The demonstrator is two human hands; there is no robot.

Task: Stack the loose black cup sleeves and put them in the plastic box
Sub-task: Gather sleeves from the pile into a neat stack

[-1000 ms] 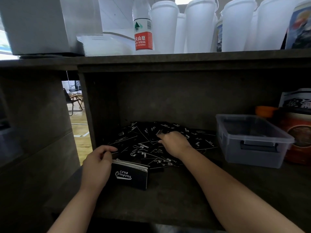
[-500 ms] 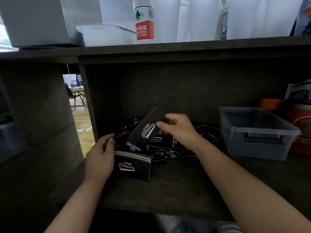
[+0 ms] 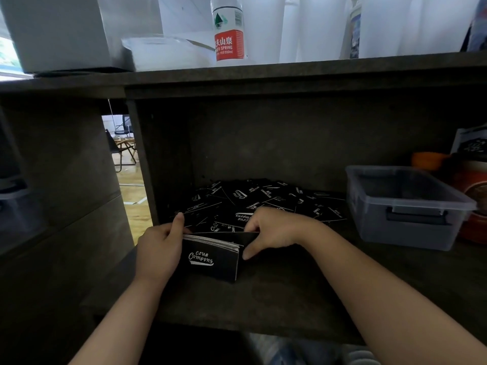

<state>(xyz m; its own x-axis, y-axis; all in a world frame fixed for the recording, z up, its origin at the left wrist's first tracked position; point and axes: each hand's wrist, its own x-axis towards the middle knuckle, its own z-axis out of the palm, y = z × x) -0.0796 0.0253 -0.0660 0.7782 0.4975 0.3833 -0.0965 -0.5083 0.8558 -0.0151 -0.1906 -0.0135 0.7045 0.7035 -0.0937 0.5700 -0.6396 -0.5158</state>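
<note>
The left hand (image 3: 158,248) grips the stack (image 3: 210,256); the right hand (image 3: 274,230) pinches its right end. Loose sleeves (image 3: 263,201) lie at 12 o'clock, the box (image 3: 405,206) at 3. Light, slippery card, probably: clamp both ends.

Stack (image 3: 210,259) before loose sleeves (image 3: 263,201); box (image 3: 405,206) right.

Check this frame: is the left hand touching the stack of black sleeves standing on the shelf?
Touching. The head view shows the left hand against the left end of the stack of sleeves, thumb over its top edge, no gap.
</note>
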